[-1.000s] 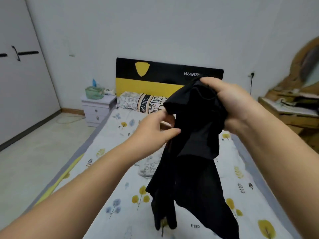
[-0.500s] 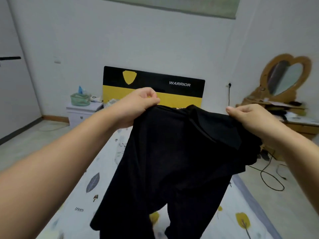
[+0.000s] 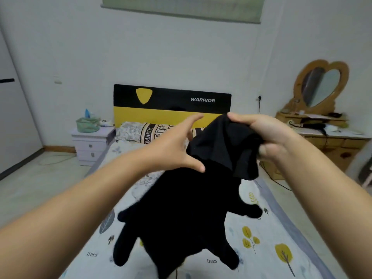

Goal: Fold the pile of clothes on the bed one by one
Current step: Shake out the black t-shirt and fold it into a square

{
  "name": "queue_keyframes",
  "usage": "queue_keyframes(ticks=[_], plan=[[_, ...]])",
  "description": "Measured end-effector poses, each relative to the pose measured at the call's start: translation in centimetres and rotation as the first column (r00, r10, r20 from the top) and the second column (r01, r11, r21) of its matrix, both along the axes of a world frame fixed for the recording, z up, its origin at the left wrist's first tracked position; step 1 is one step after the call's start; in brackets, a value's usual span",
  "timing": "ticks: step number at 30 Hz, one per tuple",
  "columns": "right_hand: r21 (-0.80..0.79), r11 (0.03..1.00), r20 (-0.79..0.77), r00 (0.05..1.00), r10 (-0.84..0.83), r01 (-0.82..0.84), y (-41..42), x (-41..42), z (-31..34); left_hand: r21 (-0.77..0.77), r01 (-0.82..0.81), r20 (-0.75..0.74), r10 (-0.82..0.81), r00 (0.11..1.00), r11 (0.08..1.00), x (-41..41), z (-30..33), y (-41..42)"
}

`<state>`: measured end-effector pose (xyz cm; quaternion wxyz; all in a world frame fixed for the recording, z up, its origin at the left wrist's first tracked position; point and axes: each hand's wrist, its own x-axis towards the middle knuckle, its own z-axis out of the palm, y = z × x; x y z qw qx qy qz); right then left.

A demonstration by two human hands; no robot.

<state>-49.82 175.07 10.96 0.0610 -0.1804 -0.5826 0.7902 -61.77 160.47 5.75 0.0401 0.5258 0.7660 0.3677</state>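
From the head view, the only one there is, a black garment [image 3: 187, 208] hangs in the air above the bed [image 3: 261, 238], held up at one top corner by the right hand [image 3: 267, 135]. That hand's fingers [image 3: 239, 118] are curled over a bunched fold of cloth and pinch it against the thumb side, though the lower fingers blur and I cannot tell how much fabric they gather. The left hand [image 3: 173, 150] holds nothing: its fingers [image 3: 193, 119] are spread wide, thumb stuck out low, palm turned toward the cloth. The relation that matters is this gap. The free upper edge of the garment lies just to the right of the left hand and a little beyond it, near the fingertips yet not clearly touching them; the thumb seems to sit against the dark fabric, but black on black hides the contact. The left hand is the nearer one to that loose edge, so I would judge it is the one to take it. The garment's long axis runs down from the right hand and toward the viewer, slanting leftward, with the held end pointing up at the headboard [image 3: 171, 101] and two dangling ends pointing at the foot of the bed. Whether it is trousers or a top, I cannot say.
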Motion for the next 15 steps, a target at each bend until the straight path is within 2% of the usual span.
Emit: queue_keyframes(ticks=[1, 3, 5, 8, 10, 13, 15], plan=[[-0.006, 0.999, 0.002, 0.999, 0.04, -0.04, -0.4, -0.6, -0.1, 0.102, 0.032, 0.0, -0.032, 0.999, 0.994, 0.3, -0.4, 0.7], [0.074, 0.993, 0.039, 0.995, 0.086, -0.089, -1.0, -1.6, -0.5, 0.278, -0.002, -0.033, 0.012, 0.999, 0.96, 0.2, -0.4, 1.7], [0.139, 0.989, 0.05, 0.997, 0.051, -0.057, -1.0, -2.2, -1.2, 0.357, -0.094, 0.074, 0.072, 0.995, 0.93, -0.4, -0.2, 2.2], [0.205, 0.978, -0.088, 0.996, -0.03, 0.048, 0.2, -1.8, -2.9, 0.388, -0.216, 0.393, 0.051, 0.918, 0.896, -1.0, 0.2, 2.1], [0.311, 0.946, -0.116, 0.992, -0.056, 0.09, 0.2, -0.4, -5.2, 0.391, -0.308, 0.524, 0.065, 0.849, 0.867, -1.3, 0.5, 2.4], [0.494, 0.863, -0.007, 0.994, -0.113, 0.102, -2.1, 0.8, -10.1, 0.37, -0.366, 0.62, 0.066, 0.781, 0.854, -1.2, 0.8, 3.5], [0.601, 0.776, -0.062, 0.98, -0.19, 0.189, -3.7, 0.4, -13.1, 0.343, -0.356, 0.645, 0.058, 0.762, 0.869, -1.0, 1.1, 4.2]])
